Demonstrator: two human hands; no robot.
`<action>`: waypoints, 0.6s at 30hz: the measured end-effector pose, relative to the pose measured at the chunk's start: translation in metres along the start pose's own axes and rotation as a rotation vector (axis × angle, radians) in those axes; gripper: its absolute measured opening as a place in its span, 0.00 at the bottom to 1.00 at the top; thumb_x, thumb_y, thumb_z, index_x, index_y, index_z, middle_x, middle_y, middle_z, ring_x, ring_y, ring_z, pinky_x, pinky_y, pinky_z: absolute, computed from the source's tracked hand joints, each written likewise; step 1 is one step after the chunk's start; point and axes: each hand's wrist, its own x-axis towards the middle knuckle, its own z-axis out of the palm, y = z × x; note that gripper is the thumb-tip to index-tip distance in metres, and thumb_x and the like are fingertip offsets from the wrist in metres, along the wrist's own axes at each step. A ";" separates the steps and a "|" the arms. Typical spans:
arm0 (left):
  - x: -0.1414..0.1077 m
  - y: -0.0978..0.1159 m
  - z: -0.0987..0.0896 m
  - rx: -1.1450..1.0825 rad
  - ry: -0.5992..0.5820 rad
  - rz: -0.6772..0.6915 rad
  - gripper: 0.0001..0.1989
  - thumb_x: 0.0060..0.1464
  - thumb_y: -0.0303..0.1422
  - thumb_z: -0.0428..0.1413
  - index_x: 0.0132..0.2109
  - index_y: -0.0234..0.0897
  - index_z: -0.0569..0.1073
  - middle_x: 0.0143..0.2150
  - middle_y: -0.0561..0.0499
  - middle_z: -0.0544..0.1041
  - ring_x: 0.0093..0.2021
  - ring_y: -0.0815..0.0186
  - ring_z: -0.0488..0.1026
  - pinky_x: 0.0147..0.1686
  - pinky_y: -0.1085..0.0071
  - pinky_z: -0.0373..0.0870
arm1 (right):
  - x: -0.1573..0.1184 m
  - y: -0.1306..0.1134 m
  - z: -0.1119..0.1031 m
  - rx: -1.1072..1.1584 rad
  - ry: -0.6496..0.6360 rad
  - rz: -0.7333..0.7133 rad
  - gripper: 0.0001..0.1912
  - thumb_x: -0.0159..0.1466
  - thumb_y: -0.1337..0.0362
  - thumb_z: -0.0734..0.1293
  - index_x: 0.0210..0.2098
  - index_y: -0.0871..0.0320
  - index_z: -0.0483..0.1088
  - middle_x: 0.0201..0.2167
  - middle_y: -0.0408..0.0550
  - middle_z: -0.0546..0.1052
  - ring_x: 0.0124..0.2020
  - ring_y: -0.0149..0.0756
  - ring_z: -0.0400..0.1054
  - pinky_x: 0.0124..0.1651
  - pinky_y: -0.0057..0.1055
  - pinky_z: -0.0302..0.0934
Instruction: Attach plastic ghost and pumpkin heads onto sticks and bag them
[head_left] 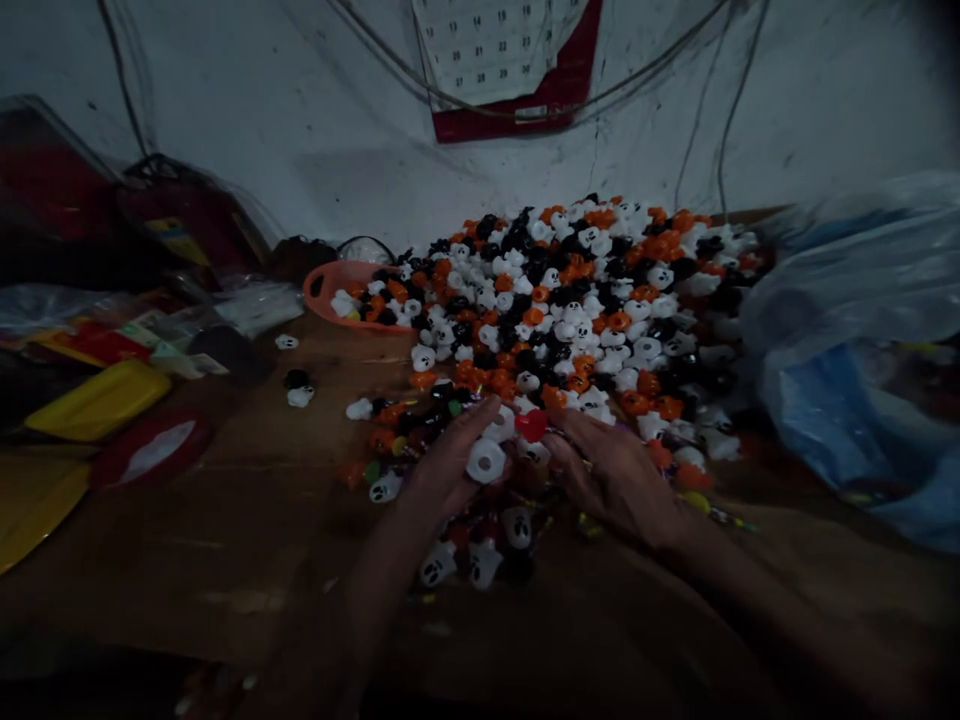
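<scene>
My left hand [452, 462] reaches in from the left with its fingers stretched along the near side of a heap of small plastic figures [574, 320]. Right against it sits a white piece [486, 461] with a hole in its base. Opposite, my right hand [619, 478] has its fingers and thumb apart, pointing inward. Between both hands, close to the right fingertips, lies a red piece [531, 426]. White ghost figures [484, 563] lie just below the hands. The heap mixes white ghosts, orange pumpkins and black pieces. Some fingertips are hidden among the pieces.
An orange scoop [319, 292] holding figures lies at the heap's left edge. Yellow trays [97, 400] and a red dish [150, 450] are on the left of the wooden table [255, 510]. Plastic bags [847, 330] bulge at the right. A calendar [495, 60] hangs on the wall.
</scene>
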 end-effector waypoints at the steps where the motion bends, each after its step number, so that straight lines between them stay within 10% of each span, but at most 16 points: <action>1: 0.001 -0.003 0.002 0.026 0.035 0.006 0.15 0.53 0.42 0.56 0.42 0.35 0.72 0.26 0.53 0.69 0.19 0.72 0.64 0.17 0.77 0.60 | -0.002 0.002 0.000 -0.030 -0.010 -0.001 0.11 0.69 0.63 0.54 0.44 0.59 0.64 0.35 0.50 0.73 0.32 0.35 0.68 0.32 0.30 0.59; 7: 0.006 -0.015 0.012 0.534 0.239 0.255 0.15 0.54 0.44 0.54 0.36 0.36 0.74 0.33 0.52 0.73 0.35 0.68 0.69 0.35 0.77 0.64 | -0.005 0.009 0.004 -0.233 -0.056 0.024 0.12 0.69 0.60 0.55 0.43 0.57 0.66 0.35 0.46 0.74 0.32 0.32 0.69 0.30 0.28 0.54; 18: 0.003 -0.012 0.023 1.000 0.297 0.236 0.19 0.61 0.40 0.43 0.32 0.37 0.73 0.28 0.51 0.73 0.31 0.63 0.66 0.33 0.72 0.57 | -0.012 0.018 0.001 -0.525 -0.069 -0.154 0.12 0.69 0.61 0.57 0.35 0.59 0.68 0.28 0.45 0.72 0.30 0.32 0.65 0.30 0.30 0.48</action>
